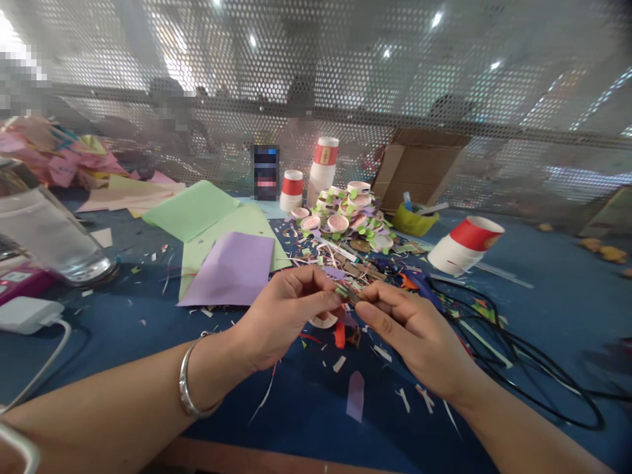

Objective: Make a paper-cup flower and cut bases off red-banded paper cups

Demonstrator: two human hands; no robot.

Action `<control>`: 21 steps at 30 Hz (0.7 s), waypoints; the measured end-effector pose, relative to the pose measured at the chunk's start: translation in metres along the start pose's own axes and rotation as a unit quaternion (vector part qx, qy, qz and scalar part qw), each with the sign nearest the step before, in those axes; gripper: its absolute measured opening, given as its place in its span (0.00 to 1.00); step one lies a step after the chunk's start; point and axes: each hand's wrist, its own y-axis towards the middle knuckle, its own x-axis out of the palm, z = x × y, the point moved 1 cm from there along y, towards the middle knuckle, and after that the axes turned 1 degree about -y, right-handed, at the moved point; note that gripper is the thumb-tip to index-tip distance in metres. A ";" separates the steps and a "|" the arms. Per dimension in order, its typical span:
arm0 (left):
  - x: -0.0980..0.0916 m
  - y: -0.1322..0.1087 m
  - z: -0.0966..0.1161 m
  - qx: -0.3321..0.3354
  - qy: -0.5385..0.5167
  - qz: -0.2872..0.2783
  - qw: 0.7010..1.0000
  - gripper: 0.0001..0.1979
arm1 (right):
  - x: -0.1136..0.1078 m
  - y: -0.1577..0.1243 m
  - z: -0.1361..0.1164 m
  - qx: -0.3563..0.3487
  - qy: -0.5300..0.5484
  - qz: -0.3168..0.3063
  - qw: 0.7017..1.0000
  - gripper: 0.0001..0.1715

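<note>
My fingertips [330,297] pinch shut on a small paper piece [345,291], held between my left hand [284,313] and right hand [409,326], just above the blue table [543,289]. The piece lies crosswise, each end at one hand, equally near both. Beyond it sit a purple sheet [232,266], a heap of cut cup bottoms [345,220] and a tipped cup [467,243].

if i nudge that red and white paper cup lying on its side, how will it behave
The paper cup lies on its side on the blue table, so it would probably roll in a curve, being tapered. It looks empty and thin-walled: likely light and easily crushed.
</note>
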 end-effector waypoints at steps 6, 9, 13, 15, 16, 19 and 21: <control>0.001 0.000 0.000 -0.002 0.011 -0.003 1.000 0.10 | 0.000 0.003 0.000 -0.011 -0.014 0.003 1.000 0.18; 0.000 0.000 -0.001 -0.001 0.013 -0.005 1.000 0.10 | 0.000 0.002 0.000 -0.013 -0.017 -0.001 1.000 0.18; -0.001 0.000 -0.001 0.006 0.014 -0.006 1.000 0.10 | 0.000 0.002 0.000 -0.004 -0.019 0.006 1.000 0.19; -0.002 0.000 -0.002 0.016 0.016 -0.008 1.000 0.10 | 0.000 0.002 0.000 0.000 -0.023 0.007 1.000 0.19; -0.002 0.000 -0.002 0.020 0.018 -0.011 1.000 0.10 | -0.001 0.002 0.000 0.001 -0.025 0.007 1.000 0.19; -0.002 0.001 -0.002 0.026 0.028 -0.014 0.999 0.10 | -0.001 0.003 -0.001 0.000 -0.023 0.003 1.000 0.19; -0.002 0.000 -0.003 0.027 0.038 -0.014 0.999 0.10 | -0.002 0.002 -0.001 0.001 -0.020 -0.002 1.000 0.20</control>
